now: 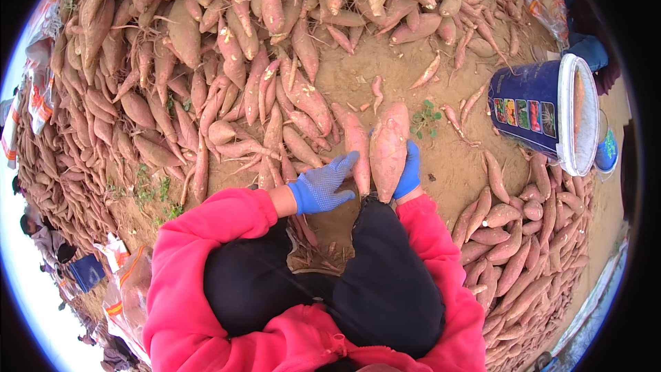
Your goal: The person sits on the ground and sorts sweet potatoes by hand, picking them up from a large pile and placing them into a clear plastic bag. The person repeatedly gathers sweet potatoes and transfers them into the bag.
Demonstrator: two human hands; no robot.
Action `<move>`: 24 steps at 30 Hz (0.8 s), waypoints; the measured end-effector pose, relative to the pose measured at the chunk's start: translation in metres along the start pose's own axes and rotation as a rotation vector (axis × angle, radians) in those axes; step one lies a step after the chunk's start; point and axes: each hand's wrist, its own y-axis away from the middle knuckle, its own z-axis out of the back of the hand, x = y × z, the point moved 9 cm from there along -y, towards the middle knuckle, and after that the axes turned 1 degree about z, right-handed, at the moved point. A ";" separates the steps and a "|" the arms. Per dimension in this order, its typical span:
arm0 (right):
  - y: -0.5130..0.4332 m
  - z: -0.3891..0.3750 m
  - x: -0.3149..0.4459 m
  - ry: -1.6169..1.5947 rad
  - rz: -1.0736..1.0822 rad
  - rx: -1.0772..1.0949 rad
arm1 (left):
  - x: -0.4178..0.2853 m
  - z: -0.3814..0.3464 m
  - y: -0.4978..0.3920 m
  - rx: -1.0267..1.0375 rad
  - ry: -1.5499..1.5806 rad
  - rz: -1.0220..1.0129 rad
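My right hand, in a blue dotted glove (410,170), is behind the right side of a large pinkish sweet potato (389,152) and holds it upright above my knee. Its fingers are mostly hidden by the tuber. My left hand, gloved the same way (326,184), has its fingers spread, with the fingertips at the lower left side of a slimmer sweet potato (355,144). That one stands beside the large one; whether the left hand grips it, I cannot tell. More sweet potatoes (305,95) with thin roots lie close by on the left.
A large heap of sweet potatoes (181,33) spreads ahead and left; another pile (516,258) is at the right. A blue bucket with a white rim (526,108) lies on its side. A small green plant (426,119) grows from the soil. Other people are at the edges.
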 end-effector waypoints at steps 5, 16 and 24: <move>0.072 0.057 0.150 0.692 0.720 -0.107 | 0.004 0.027 -0.018 -0.053 -0.361 -0.230; 0.464 0.125 0.410 0.048 1.426 -0.974 | 0.107 0.077 -0.098 -0.094 -1.240 -0.317; 0.310 0.174 0.357 0.650 0.704 -1.096 | 0.123 0.065 -0.127 0.132 -1.173 -0.112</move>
